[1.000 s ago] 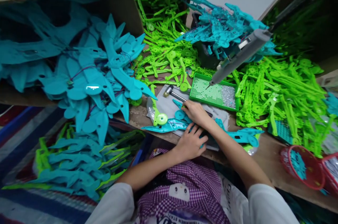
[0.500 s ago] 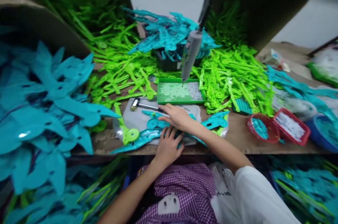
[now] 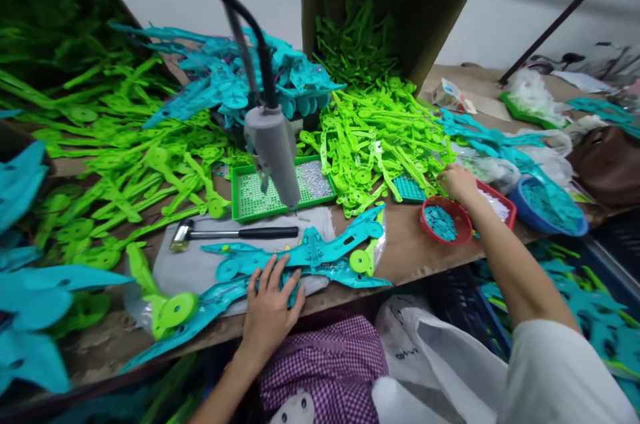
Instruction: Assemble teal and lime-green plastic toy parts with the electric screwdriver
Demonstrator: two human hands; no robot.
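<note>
My left hand (image 3: 273, 297) rests with spread fingers on a teal plastic assembly (image 3: 305, 254) of long jointed pieces lying at the table's front edge. Bright green arms with round discs (image 3: 177, 311) stick out at its ends. Over on the right, my right hand (image 3: 457, 183) is at the back of the two red baskets, beside the green pile; its fingertips are hidden. The round red basket (image 3: 443, 221) holds small teal pieces, and the other red basket (image 3: 509, 211) holds white ones. Behind the assembly a hammer (image 3: 245, 233) with a black handle lies on a grey cloth.
A hanging grey electric screwdriver (image 3: 274, 151) is over a green tray (image 3: 245, 216) of small metal pieces. Green plastic parts (image 3: 375, 137) pile up behind. Teal parts (image 3: 225, 77) heap at the back. A blue bowl (image 3: 550, 227) stands far right.
My right hand has left the teal assembly and moved right to the red baskets. My left hand stays on the assembly. The view has turned right.
</note>
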